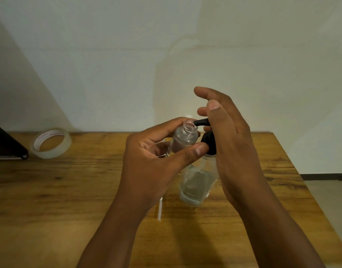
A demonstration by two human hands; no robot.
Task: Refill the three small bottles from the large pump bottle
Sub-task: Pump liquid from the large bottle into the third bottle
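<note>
Clutter on the wooden table (69, 190) is sparse: a roll of clear tape (51, 143) lies flat near the far left edge, just beside the corner of a dark flat object (5, 144) that runs out of view. A thin white strip (160, 208) shows on the wood between the two forearms, partly hidden by the left wrist. Behind the table rises a pale wall (166, 45).

Near the middle of the table stands the large pump bottle (197, 182), clear-walled, with liquid low in it and a black pump head (204, 124) on top. The right hand (230, 136) rests over the pump head from the right, fingers fairly straight and extended above it; the palm hides most of the pump collar and the bottle's right shoulder. The left hand (156, 157) grips a small clear bottle (183, 138), uncapped, thumb in front and fingers curled round behind, holding it in the air and tilted. Its open threaded mouth sits right at the tip of the pump's black spout. The left thumb touches the pump's black collar. Something pale shows behind the left fingers, too hidden to identify.
</note>
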